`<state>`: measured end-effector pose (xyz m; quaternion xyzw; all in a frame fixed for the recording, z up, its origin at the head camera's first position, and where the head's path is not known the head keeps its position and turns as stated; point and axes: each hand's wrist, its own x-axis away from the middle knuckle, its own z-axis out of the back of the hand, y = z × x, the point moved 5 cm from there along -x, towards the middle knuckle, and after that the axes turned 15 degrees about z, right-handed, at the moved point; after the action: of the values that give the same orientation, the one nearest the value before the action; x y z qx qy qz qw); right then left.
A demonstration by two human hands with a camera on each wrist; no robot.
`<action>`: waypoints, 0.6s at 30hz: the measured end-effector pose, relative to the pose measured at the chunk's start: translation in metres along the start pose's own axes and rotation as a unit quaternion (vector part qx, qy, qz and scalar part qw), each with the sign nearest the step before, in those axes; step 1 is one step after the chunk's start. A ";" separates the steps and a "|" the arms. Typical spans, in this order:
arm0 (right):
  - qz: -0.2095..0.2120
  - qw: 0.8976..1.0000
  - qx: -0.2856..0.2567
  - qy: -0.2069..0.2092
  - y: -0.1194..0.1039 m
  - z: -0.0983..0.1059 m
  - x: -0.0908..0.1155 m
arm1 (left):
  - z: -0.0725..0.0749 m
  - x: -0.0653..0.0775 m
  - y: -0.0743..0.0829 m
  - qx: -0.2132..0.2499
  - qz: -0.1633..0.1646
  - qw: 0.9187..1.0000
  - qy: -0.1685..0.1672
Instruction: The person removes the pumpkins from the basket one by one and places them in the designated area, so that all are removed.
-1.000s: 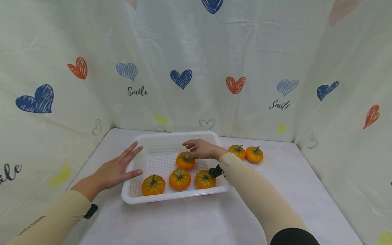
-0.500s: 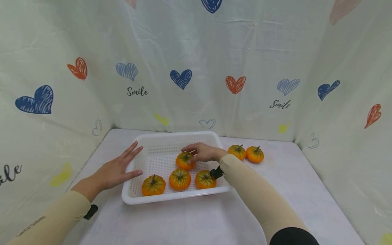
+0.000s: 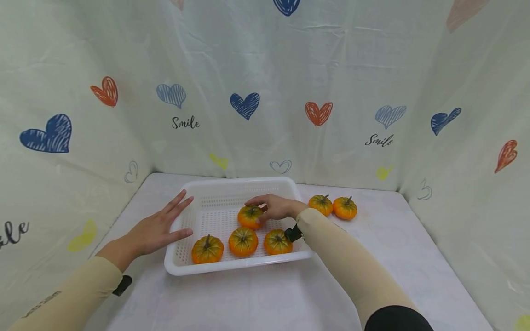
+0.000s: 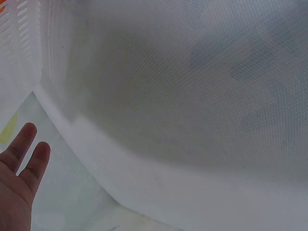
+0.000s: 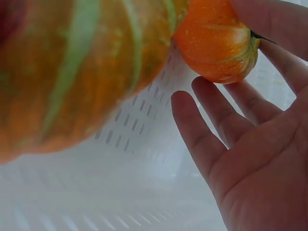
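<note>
A white perforated plastic basket (image 3: 236, 265) holds several small orange-and-green pumpkins. My right hand (image 3: 279, 206) reaches over the basket and grips the rearmost pumpkin (image 3: 247, 218), thumb at its near right side and fingers behind it. In the right wrist view, the thumb and fingers of my right hand (image 5: 264, 154) lie around that pumpkin (image 5: 216, 45). Three more, a left pumpkin (image 3: 207, 250), a middle pumpkin (image 3: 243, 242) and a right pumpkin (image 3: 276, 243), line the basket's front. My left hand (image 3: 154, 231) is spread at the left rim; the left wrist view shows part of this hand (image 4: 19, 178).
Two pumpkins stand on the table right of the basket, a nearer-in pumpkin (image 3: 319, 207) and an outer pumpkin (image 3: 345, 209). White sheeting with printed hearts (image 3: 245, 106) encloses the white-covered table (image 3: 248, 299) at the back and sides.
My right hand has shifted slightly, its thumb moving from the pumpkin's top to its right side and the fingers closing behind it. The left hand and the pumpkins look unmoved.
</note>
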<state>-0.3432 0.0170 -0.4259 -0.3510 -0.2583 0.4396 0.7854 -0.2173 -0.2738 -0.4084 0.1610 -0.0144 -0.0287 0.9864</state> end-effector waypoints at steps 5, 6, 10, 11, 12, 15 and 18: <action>0.000 1.000 0.002 -0.012 0.000 -0.001 0.000 | 0.001 0.000 0.001 0.000 0.000 1.000 -0.002; 0.000 1.000 0.001 -0.014 0.000 -0.002 0.000 | 0.001 0.000 0.001 0.000 0.000 1.000 -0.002; 0.000 1.000 0.005 -0.016 0.000 -0.002 0.000 | 0.001 0.000 0.002 0.000 0.002 1.000 -0.003; 0.000 1.000 0.005 -0.015 0.000 -0.002 0.000 | 0.001 0.000 0.002 0.000 0.002 1.000 -0.003; 0.000 1.000 0.005 -0.015 0.000 -0.003 0.000 | 0.001 0.000 0.002 0.000 0.002 1.000 -0.003; 0.002 1.000 0.005 -0.014 0.000 -0.003 0.000 | 0.001 0.000 0.002 -0.001 0.000 1.000 -0.001; -0.001 1.000 0.006 -0.015 0.000 -0.003 0.000 | 0.001 -0.001 0.001 -0.001 0.000 1.000 -0.001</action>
<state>-0.3414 0.0158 -0.4279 -0.3390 -0.2677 0.4461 0.7838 -0.2179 -0.2732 -0.4072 0.1602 -0.0153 -0.0288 0.9865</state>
